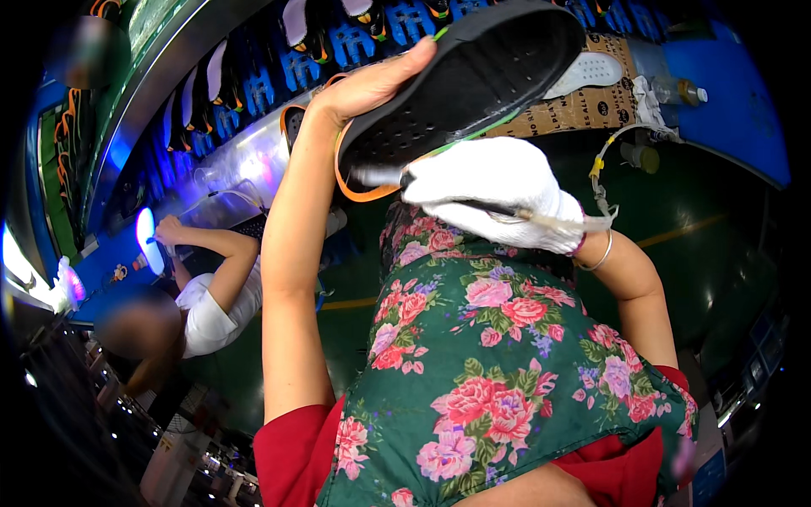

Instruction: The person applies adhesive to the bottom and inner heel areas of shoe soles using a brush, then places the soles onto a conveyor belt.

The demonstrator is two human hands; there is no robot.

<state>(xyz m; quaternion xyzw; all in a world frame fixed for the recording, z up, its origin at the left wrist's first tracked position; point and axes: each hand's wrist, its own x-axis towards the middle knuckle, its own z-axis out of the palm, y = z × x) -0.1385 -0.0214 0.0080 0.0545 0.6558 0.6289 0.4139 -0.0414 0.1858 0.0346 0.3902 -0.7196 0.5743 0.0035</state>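
Note:
My bare left hand [372, 88] grips the side of a large black shoe sole [473, 80] with an orange rim at its near end and green lines along its edge. The sole is held up and tilted, with small holes in its surface. In a white knit glove, my right hand [498, 190] is closed round a small brush [378, 176] whose blurred tip lies against the sole's orange-rimmed end. A thin clear tube [583, 224] runs from the gloved hand past the wrist. Part of the brush handle is hidden by the glove.
Blue racks [351, 42] with several shoe parts line the far side. A white sole [591, 71] lies on printed cardboard [604, 106], near a clear bottle [680, 91] on a blue bench [718, 68]. At left, a co-worker [215, 313] works beside a bright lamp [149, 239].

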